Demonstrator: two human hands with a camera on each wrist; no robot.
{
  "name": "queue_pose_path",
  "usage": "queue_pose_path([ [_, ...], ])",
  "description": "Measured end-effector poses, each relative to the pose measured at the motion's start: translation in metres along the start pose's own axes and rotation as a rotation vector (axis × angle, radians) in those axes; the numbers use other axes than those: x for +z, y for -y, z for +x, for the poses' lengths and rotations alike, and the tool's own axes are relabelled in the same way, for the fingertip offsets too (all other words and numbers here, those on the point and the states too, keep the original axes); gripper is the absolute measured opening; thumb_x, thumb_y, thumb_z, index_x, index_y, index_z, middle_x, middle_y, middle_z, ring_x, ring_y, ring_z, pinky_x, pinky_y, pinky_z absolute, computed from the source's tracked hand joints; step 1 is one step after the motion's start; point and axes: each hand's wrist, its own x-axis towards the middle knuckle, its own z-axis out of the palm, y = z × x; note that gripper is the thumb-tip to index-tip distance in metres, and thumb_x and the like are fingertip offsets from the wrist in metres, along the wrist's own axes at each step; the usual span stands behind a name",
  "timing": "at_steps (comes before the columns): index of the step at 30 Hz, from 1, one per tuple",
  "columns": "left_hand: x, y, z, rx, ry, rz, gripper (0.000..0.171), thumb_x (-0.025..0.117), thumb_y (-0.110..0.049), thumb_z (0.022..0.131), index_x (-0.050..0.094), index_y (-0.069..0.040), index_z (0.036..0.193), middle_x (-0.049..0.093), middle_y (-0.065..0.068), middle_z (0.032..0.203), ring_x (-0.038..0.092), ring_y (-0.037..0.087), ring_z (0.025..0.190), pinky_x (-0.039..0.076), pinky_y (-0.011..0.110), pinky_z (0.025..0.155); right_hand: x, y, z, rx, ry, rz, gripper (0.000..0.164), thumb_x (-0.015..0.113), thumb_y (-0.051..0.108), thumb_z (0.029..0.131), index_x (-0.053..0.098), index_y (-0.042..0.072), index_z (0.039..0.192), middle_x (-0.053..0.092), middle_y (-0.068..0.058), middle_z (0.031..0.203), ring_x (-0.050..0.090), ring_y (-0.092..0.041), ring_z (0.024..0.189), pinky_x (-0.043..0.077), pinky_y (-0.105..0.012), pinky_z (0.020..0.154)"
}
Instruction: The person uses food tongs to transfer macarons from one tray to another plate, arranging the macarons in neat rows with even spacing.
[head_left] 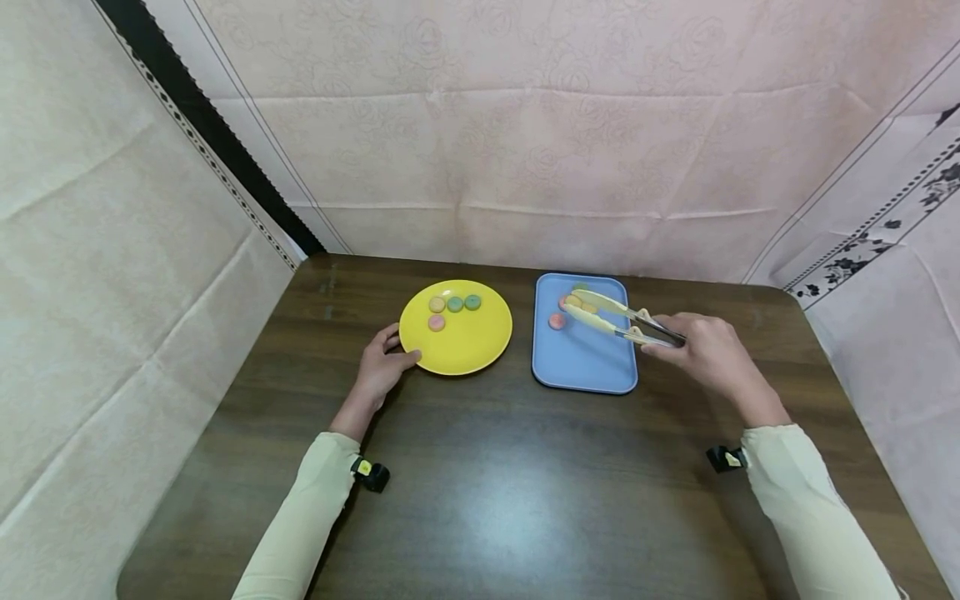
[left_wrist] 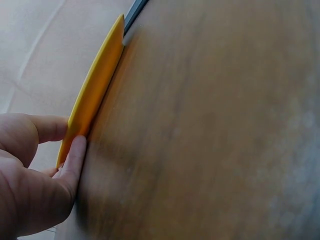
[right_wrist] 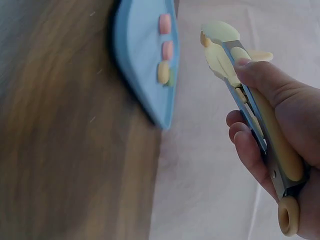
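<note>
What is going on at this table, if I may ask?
A person's right grip holds tongs over the blue tray, with a yellow disc seemingly caught in them. Two pink discs, another yellow disc and a green disc lie in the tray. The left grip holds the edge of the yellow plate, which carries four discs: two green, one yellow and one pink.

Free gap between yellow plate (head_left: 463, 337) and blue tray (head_left: 585, 364); obstacle above tray: tongs (head_left: 611, 305)
</note>
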Motion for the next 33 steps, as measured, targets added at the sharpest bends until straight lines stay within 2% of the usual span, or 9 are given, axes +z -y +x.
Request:
queue_pose_path([
  [3,0.000,0.000,0.000,-0.008,-0.001,-0.002,0.078,0.074,-0.014,0.094,0.032,-0.012,0.160,0.046,0.016,0.149,0.061,0.030,0.118,0.049,0.039,0.098,0.001,0.010,0.010,-0.022,-0.014,0.003,0.050,0.083,0.028,0.087,0.071,-0.004,0.125,0.074,-0.021,0.109,0.068,-0.033,0.090,0.053,-0.053,0.078],
  [6,0.000,0.001,0.000,-0.008,0.000,-0.005,0.078,0.074,-0.014,0.094,0.032,-0.012,0.160,0.046,0.016,0.149,0.061,0.029,0.118,0.049,0.039,0.098,0.004,0.021,0.020,-0.025,-0.005,0.019,0.051,0.084,0.029,0.087,0.071,-0.003,0.125,0.073,-0.022,0.113,0.069,-0.035,0.096,0.053,-0.054,0.083],
  [11,0.000,0.002,0.000,-0.005,0.001,-0.004,0.078,0.074,-0.013,0.094,0.033,-0.012,0.160,0.046,0.016,0.149,0.062,0.029,0.116,0.050,0.038,0.096,0.010,0.036,0.035,-0.063,0.023,0.045,0.052,0.083,0.029,0.088,0.070,-0.003,0.128,0.072,-0.023,0.115,0.065,-0.030,0.088,0.054,-0.049,0.078],
  [19,-0.001,0.000,0.001,0.001,-0.004,0.003,0.078,0.074,-0.013,0.094,0.033,-0.011,0.159,0.046,0.017,0.149,0.062,0.029,0.115,0.051,0.035,0.094,0.021,0.061,0.062,-0.174,0.016,0.056,0.053,0.084,0.029,0.086,0.071,0.000,0.128,0.075,-0.017,0.101,0.058,-0.021,0.070,0.049,-0.038,0.063],
  [21,-0.001,0.000,0.001,0.002,-0.006,0.006,0.078,0.074,-0.013,0.093,0.034,-0.011,0.159,0.046,0.017,0.149,0.062,0.029,0.115,0.051,0.034,0.093,0.026,0.066,0.067,-0.193,0.017,0.057,0.053,0.084,0.030,0.086,0.071,0.002,0.129,0.075,-0.016,0.102,0.060,-0.020,0.070,0.051,-0.039,0.063],
  [27,0.000,0.001,0.001,0.006,-0.001,-0.005,0.077,0.074,-0.013,0.094,0.033,-0.011,0.159,0.046,0.018,0.149,0.062,0.030,0.118,0.052,0.033,0.092,0.042,0.082,0.079,-0.236,0.044,0.079,0.046,0.083,0.031,0.087,0.074,0.005,0.125,0.075,-0.014,0.114,0.069,-0.025,0.086,0.056,-0.043,0.072],
  [33,0.000,0.003,0.003,0.002,-0.004,-0.007,0.078,0.075,-0.012,0.094,0.033,-0.010,0.159,0.046,0.018,0.148,0.061,0.030,0.118,0.051,0.030,0.091,0.057,0.097,0.089,-0.254,0.086,0.089,0.048,0.083,0.033,0.087,0.074,0.005,0.124,0.075,-0.011,0.100,0.067,-0.022,0.081,0.054,-0.042,0.070],
])
